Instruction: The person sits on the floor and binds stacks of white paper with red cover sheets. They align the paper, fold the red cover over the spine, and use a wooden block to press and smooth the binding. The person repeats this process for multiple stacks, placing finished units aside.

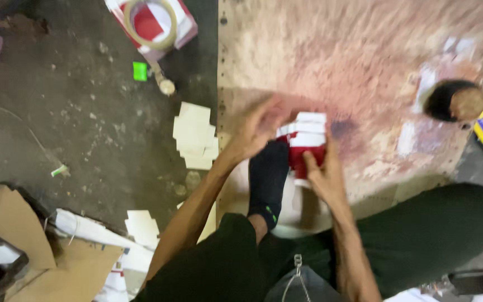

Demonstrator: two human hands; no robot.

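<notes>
While I watched, left hand (258, 127) and right hand (322, 176) each pinched the red-and-white carton (307, 140) | over worn board (364, 67) | risk: flap could tear from uneven pulling.

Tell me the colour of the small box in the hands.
Red and white box, shown in the head view.

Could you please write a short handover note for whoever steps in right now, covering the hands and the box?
Left hand: on the upper left side of the red and white box, fingers blurred.
Right hand: grips the box's lower edge.
Box: held over the wooden board, above a black-socked foot.
Done: box looks partly formed.
Left: unclear; flat white card pieces lie on the floor.
</notes>
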